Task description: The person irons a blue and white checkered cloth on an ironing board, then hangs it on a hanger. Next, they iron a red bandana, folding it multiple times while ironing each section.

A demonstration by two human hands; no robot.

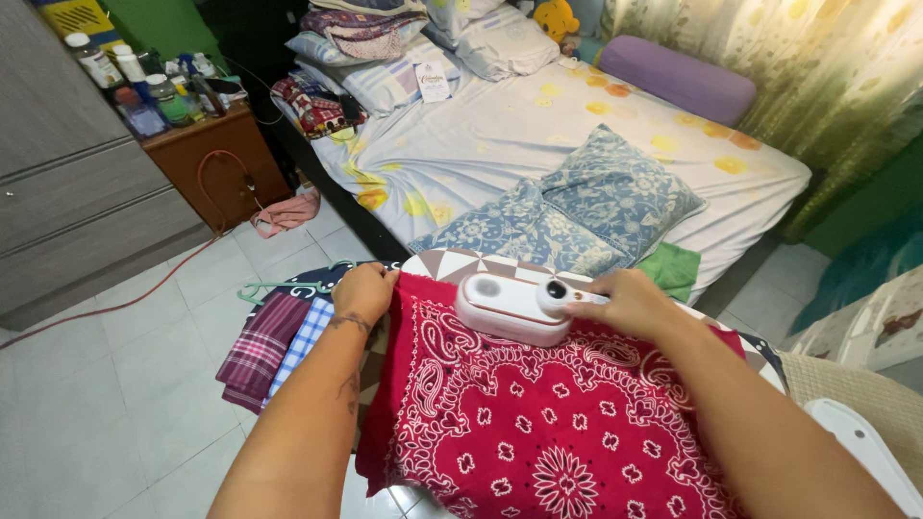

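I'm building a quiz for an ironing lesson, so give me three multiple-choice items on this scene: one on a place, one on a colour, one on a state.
1. Where does the white iron sit?
A. on the far part of the red bandana
B. on the bed
C. on the floor

2. What colour is the bolster on the bed?
A. purple
B. orange
C. black

3. What is the left hand doing?
A. lifting a bottle
B. pressing on the bandana's far left corner
C. hanging free in the air

Answers:
1 A: the iron rests on the red bandana, gripped by the right hand.
2 A: the bolster near the curtain is plainly purple.
3 B: the left hand lies on the cloth's corner.
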